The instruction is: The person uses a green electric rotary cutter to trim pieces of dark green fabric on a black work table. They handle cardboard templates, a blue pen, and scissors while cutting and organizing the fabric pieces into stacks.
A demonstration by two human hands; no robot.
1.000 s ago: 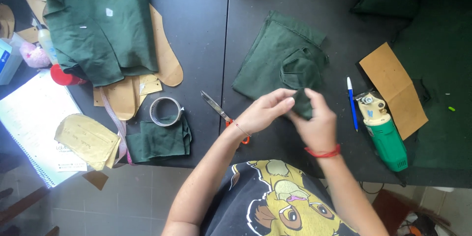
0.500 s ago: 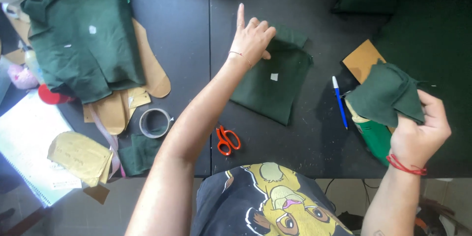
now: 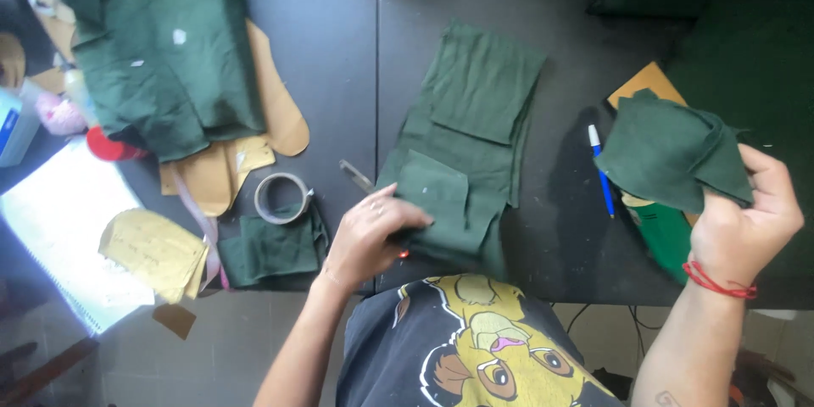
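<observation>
At a dark table [image 3: 339, 51], the person's left hand [image 3: 369, 237] presses flat on a stack of green fabric pieces [image 3: 462, 153] near the front edge, while the right hand [image 3: 742, 220] pinches a folded green cloth piece [image 3: 666, 153] aloft. Soft, light, limp cloth, probably best gripped at a folded edge.

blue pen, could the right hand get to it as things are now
Probably not freely: the right hand is full, gripping a folded green fabric piece. The blue pen lies uncovered on the black table just beside it.
</observation>
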